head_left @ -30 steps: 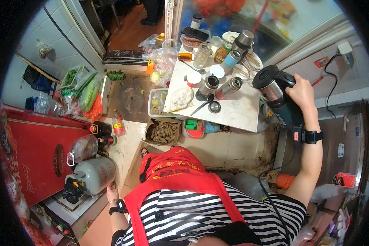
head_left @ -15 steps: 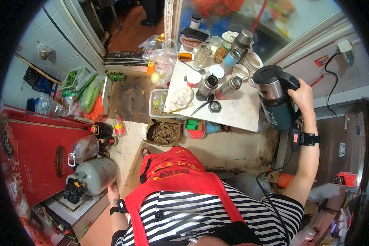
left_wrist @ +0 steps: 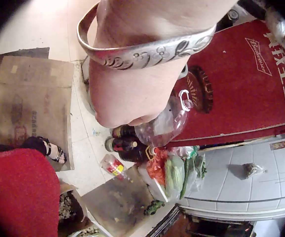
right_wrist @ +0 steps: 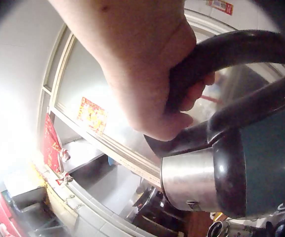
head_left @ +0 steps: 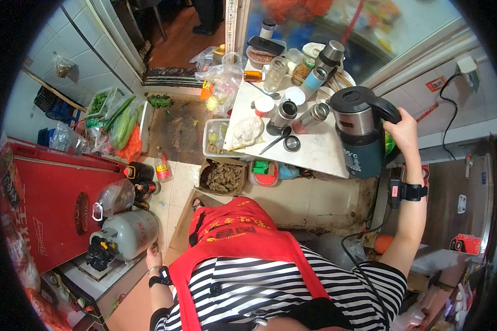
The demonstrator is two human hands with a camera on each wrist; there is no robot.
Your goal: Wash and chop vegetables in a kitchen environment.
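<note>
My right hand (head_left: 403,131) grips the black handle of a dark kettle (head_left: 364,149) with a steel collar, held upright at the table's right edge. In the right wrist view, the fingers of my right hand (right_wrist: 157,98) curl round the handle of the kettle (right_wrist: 266,158). Left of the kettle on the table (head_left: 320,149) stand an open dark flask (head_left: 281,118) and a second flask (head_left: 313,117). My left hand (head_left: 154,257) hangs low beside a grey gas cylinder (head_left: 130,234); in the left wrist view the back of that hand (left_wrist: 132,98) hides its fingers.
A spoon (head_left: 276,140), a round lid (head_left: 291,144), a bag of dough (head_left: 248,132), jars and a blue cup (head_left: 313,81) crowd the table. A box of ginger-like roots (head_left: 222,176) is on the floor. A red cabinet (head_left: 55,204) stands left; a power cord (head_left: 447,105) hangs at right.
The kettle has come left and a little toward me, from a tilted position to upright, with my right hand still on its handle. My left hand has barely moved.
</note>
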